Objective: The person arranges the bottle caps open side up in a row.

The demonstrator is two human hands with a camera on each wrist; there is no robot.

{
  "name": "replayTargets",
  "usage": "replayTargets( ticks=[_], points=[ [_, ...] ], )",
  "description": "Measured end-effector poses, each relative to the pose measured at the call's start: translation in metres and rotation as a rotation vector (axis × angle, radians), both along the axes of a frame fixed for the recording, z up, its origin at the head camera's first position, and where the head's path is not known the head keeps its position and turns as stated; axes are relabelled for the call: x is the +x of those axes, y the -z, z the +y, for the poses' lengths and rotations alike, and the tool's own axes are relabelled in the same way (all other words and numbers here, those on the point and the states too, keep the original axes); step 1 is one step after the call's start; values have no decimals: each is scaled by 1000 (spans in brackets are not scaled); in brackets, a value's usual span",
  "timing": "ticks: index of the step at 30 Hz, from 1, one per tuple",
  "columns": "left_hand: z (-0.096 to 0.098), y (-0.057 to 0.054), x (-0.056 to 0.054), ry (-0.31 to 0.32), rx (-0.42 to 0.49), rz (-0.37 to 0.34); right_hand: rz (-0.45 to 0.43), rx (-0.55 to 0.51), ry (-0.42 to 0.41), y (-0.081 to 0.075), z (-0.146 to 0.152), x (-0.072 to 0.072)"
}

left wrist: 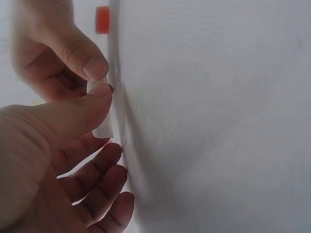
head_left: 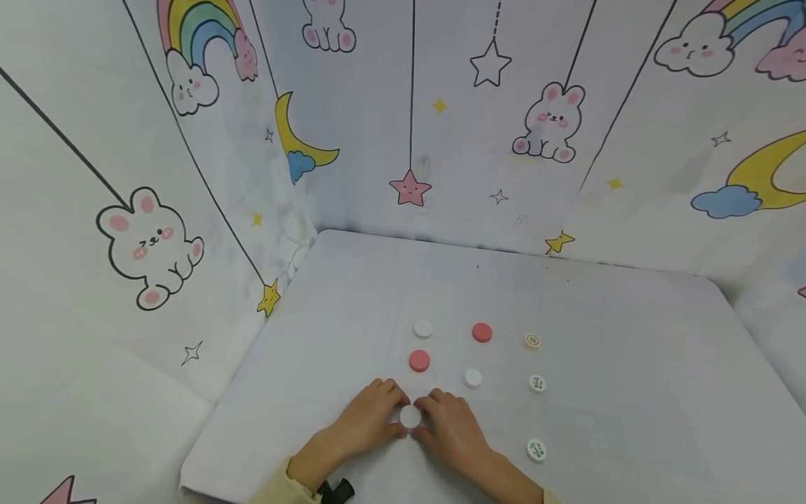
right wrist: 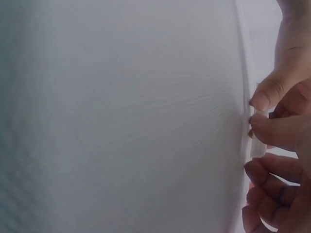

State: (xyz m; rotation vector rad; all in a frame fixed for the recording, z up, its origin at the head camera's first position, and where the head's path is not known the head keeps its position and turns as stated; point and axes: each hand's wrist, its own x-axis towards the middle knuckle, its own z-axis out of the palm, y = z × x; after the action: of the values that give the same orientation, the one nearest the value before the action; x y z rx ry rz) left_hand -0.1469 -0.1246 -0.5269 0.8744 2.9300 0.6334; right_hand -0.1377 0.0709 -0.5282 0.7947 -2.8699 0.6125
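Observation:
Between my two hands, low on the white table, lies a round white cap (head_left: 411,417) with fine ridges on its side, seen in the left wrist view. My left hand (head_left: 370,418) pinches its left side between thumb and fingers. From the other side my right hand (head_left: 455,428) pinches it the same way. Seen from the left wrist, both thumbs meet over the near side of the white cap (left wrist: 103,130). Its edge (right wrist: 258,148) shows between thumb and fingers in the right wrist view.
Just beyond the hands sit a red cap (head_left: 419,361) and a smaller white cap (head_left: 474,379). Farther back are another white cap (head_left: 423,328) and red cap (head_left: 481,332). Patterned round pieces (head_left: 537,383) stand in a column to the right. Printed cloth (head_left: 378,126) surrounds the table (head_left: 630,364).

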Motion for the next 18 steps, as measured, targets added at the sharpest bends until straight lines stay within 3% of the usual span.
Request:
replayTargets(
  ticks=[6,11,14,18],
  points=[
    [-1,-3,-1,-14,37,-62,39,-72,-22,-5,0,-1],
    [-3,-4,1,-26,84,-23,102,-176,-33,-5,0,-1],
    [-5,-4,1,-39,121,-46,83,-206,-17,-3,0,-1],
    [-7,-6,-1,-50,197,-140,15,-287,25,-2,1,1]
  ],
)
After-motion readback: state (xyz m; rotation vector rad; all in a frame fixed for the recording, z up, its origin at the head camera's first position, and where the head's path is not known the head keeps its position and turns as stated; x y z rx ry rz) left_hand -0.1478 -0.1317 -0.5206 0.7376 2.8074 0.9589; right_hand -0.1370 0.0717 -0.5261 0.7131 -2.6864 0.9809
